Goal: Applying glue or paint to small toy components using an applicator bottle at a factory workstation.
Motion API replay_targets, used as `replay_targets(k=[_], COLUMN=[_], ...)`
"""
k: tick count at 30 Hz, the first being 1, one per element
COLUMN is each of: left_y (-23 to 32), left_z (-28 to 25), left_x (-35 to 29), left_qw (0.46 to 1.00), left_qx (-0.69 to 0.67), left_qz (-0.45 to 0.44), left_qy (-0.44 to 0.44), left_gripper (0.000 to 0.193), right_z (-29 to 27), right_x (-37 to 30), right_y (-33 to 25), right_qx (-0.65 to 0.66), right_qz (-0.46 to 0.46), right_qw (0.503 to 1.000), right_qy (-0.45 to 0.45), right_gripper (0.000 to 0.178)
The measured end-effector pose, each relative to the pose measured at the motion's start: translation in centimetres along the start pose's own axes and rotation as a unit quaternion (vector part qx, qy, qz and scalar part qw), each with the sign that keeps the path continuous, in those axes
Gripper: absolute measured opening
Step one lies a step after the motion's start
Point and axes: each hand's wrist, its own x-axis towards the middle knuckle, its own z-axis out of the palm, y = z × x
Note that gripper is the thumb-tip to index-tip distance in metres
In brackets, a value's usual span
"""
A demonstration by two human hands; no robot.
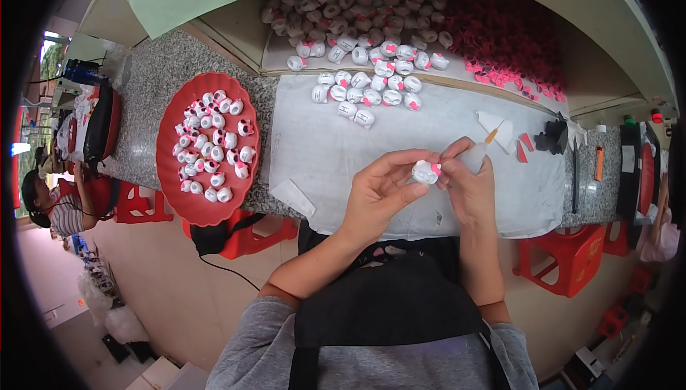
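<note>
Dozens of small white heads (218, 120) lie in the red scalloped tray (196, 208), left of the white sheet (321, 147). Above the sheet, the left hand (377, 193) pinches one white cat head (423, 173) between thumb and fingertips. At its pink bow (436, 168), the right hand (469, 186) draws its fingertips together, a needle-tipped bottle (474, 158) tucked within; whether they grip the bow, I cannot tell. Ideally, steady the head by its edges, press the bow evenly, and keep the needle pointing away.
</note>
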Motion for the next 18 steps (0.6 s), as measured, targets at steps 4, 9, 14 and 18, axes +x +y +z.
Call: replay_targets(k=[4, 9, 14, 18], left_y=[-0.1, 0.1, 0.2, 0.5], left_z=[0.1, 0.2, 0.2, 0.1], left_x=[0.0, -0.3, -0.3, -0.3], left_qw=[1.0, 0.989, 0.947, 0.927], left_qx=[0.021, 0.13, 0.281, 0.334], left_qz=[0.018, 0.07, 0.154, 0.169], left_qy=[0.005, 0.01, 0.001, 0.004], left_gripper=[0.034, 0.033, 0.03, 0.029], right_z=[0.1, 0.1, 1.2, 1.9], right_x=[-0.5, -1.5, -2.8, -2.7], right_y=[-0.4, -1.6, -2.2, -1.6], right_qx=[-0.047, -0.075, -0.069, -0.052], right_qz=[-0.002, -0.047, -0.042, -0.045], right_qw=[0.999, 0.995, 0.997, 0.998], right_qy=[0.02, 0.034, -0.014, -0.011], right_gripper=[0.011, 0.011, 0.012, 0.011])
